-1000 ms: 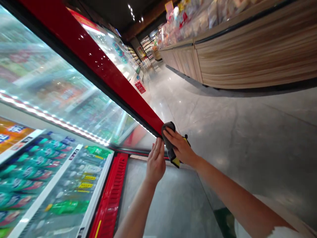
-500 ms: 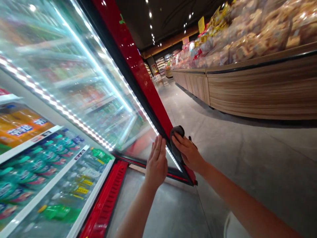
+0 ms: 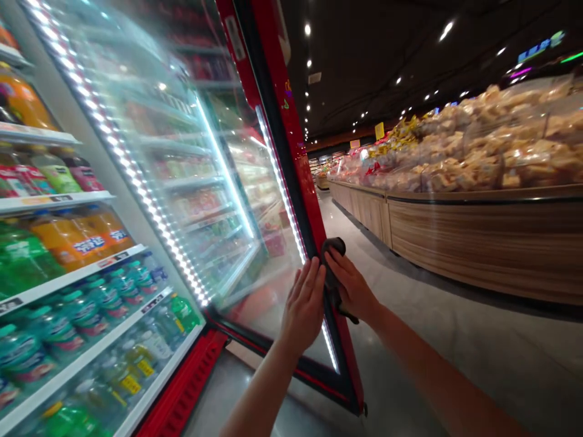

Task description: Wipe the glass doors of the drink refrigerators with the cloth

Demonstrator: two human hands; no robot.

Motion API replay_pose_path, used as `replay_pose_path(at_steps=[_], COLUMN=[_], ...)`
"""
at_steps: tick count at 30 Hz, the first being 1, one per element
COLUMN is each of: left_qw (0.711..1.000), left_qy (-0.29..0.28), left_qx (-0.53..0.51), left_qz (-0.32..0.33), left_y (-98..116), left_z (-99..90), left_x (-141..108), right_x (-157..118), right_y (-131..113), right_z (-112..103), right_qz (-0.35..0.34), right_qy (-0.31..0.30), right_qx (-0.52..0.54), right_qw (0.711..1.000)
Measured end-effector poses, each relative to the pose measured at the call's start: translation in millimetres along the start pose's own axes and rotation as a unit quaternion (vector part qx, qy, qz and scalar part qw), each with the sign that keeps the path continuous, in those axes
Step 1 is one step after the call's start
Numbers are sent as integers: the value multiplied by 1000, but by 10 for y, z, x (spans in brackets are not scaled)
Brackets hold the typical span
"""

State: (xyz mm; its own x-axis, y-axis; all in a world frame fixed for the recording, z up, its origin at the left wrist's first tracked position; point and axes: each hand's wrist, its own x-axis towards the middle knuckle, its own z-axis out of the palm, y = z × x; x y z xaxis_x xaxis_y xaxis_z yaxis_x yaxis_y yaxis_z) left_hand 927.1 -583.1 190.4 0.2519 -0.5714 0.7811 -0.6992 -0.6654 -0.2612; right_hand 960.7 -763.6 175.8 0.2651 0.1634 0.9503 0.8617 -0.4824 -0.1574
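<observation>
A glass cooler door with a red and black frame [image 3: 306, 176] stands swung out, a strip of lights along its inner edge. My left hand [image 3: 304, 306] lies flat against the inner side of the door near that edge, fingers stretched out and holding nothing. On the outer red edge, my right hand [image 3: 350, 285] presses a dark cloth [image 3: 334, 249] against the frame, its fingers over the cloth. Part of the cloth hangs below the palm.
Cooler shelves with orange bottles [image 3: 75, 233], teal-capped bottles [image 3: 86, 303] and green bottles are at the left. A red cooler base [image 3: 191, 376] runs below them. At the right stands a wood-panelled display [image 3: 478, 243] heaped with bagged goods.
The view has tilted up, showing more upper shelves and ceiling. Both hands have moved up along the door edge, the right one still with the cloth.
</observation>
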Motion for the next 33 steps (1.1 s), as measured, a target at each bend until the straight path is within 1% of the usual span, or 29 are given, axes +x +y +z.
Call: replay_pose_path(at_steps=[2,5,7,9,12,14,15,17,20,21,22,23,25,27,28,29,30,33], left_qw=[1000,999,999,998,996,995,994,993,993,992,991,990,989,989,989,989,989,990], left_qy=[14,32,46,61,81,101,109,115,116,120,127,133,140,140,140,138,137,128], left_qx=[13,20,24,29,28,26,25,24,20,16,11,7,1,-1,-1,0,2,17], left_qz=[-3,4,1,-9,-10,-10,-14,-17,-21,-25,-30,-36,-42,-46,-49,-51,-52,-52], left_y=[-66,-161,-234,-314,-415,-451,-461,-472,-493,-502,-510,-516,-516,-501,-490,-478,-466,-438], left_z=[-22,-92,-180,-281,-383,-405,-412,-444,-575,-637,-700,-761,-862,-928,-950,-969,-987,-1052], left_x=[208,462,611,754,910,947,950,954,1031,1080,1133,1184,1259,1281,1275,1260,1242,1187], right_x=[188,717,977,1024,854,848,933,1273,1915,2061,2144,2162,2053,1917,1904,1947,2047,2524], right_y=[4,-10,-40,-83,-158,-208,-232,-277,-350,-379,-411,-442,-498,-537,-551,-565,-578,-628], right_z=[-39,-146,-215,-255,-259,-259,-269,-313,-403,-425,-438,-441,-421,-390,-383,-386,-401,-473], right_qz=[-6,-7,-14,-26,-46,-61,-68,-83,-103,-110,-116,-120,-125,-130,-133,-135,-137,-140], right_qy=[15,55,74,72,49,45,46,53,66,69,70,69,61,53,51,52,56,75], right_qx=[6,1,-8,-8,-4,-4,-5,-5,-1,0,2,3,2,1,1,2,3,11], right_qw=[1000,998,997,997,998,997,997,995,992,992,991,990,990,990,990,990,989,987])
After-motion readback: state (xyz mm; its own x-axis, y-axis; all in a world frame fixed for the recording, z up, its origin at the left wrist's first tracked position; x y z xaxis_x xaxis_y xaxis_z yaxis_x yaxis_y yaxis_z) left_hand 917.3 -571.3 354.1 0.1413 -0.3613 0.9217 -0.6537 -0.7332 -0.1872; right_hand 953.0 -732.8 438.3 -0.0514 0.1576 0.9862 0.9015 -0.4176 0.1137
